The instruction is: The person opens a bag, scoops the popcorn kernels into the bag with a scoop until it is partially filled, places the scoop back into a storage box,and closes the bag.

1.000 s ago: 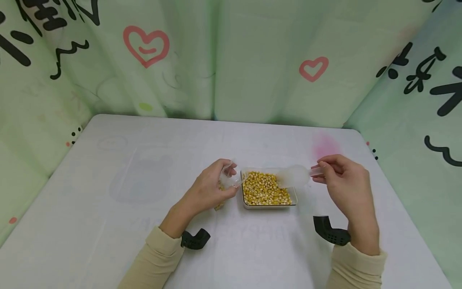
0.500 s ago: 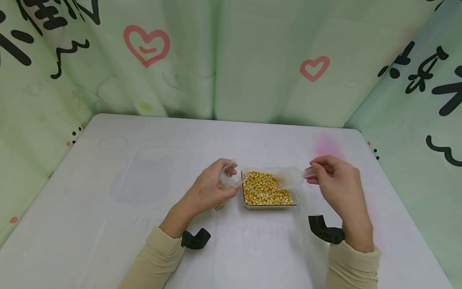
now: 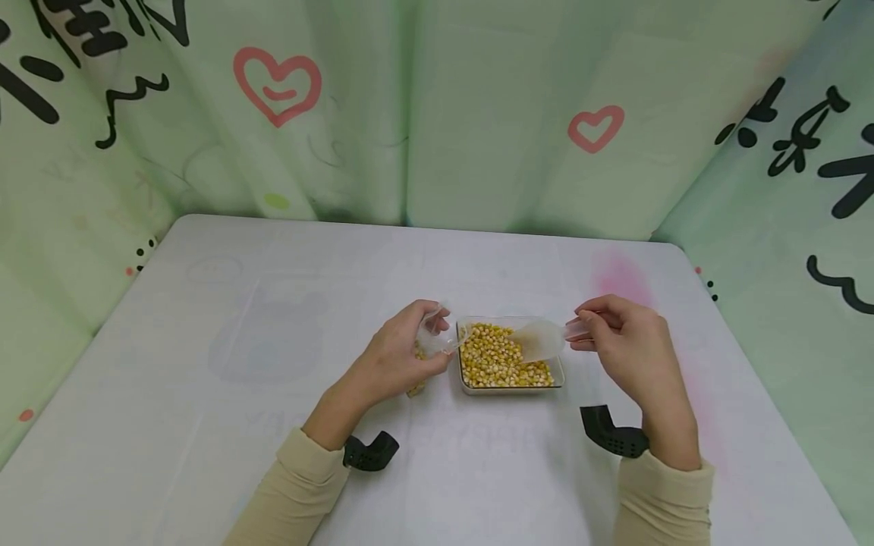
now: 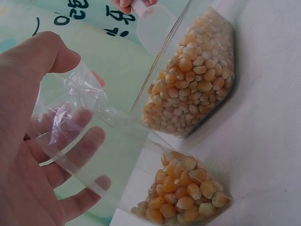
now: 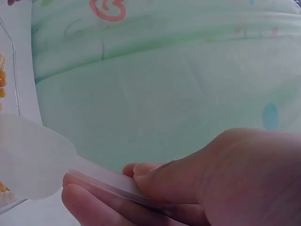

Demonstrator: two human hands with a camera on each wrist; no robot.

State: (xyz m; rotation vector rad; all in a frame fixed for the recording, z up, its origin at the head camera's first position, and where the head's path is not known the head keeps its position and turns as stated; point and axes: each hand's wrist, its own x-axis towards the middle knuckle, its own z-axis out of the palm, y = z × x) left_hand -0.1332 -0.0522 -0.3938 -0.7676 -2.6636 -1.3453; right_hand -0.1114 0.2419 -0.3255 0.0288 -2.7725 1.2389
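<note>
My left hand (image 3: 392,353) holds a clear plastic bag (image 4: 84,89) with its mouth spread apart beside the container's left end. Corn kernels (image 4: 183,190) fill the bottom of the bag, which reaches down to the table. A clear rectangular container (image 3: 510,391) full of yellow corn kernels (image 3: 495,356) stands between both hands. From the right, my right hand (image 3: 628,345) pinches the handle of a translucent white scoop (image 5: 37,155) between thumb and fingers. The scoop's head overlaps the container's right side in the head view, its front edge at the kernels.
The white table (image 3: 259,455) has its far edge along a green curtain (image 3: 478,114) with hearts and black writing. More curtain hangs at the left and right sides. A black camera mount sits on each wrist.
My right hand has moved left, bringing the scoop farther over the corn in the container. The left hand and the bag have stayed in place.
</note>
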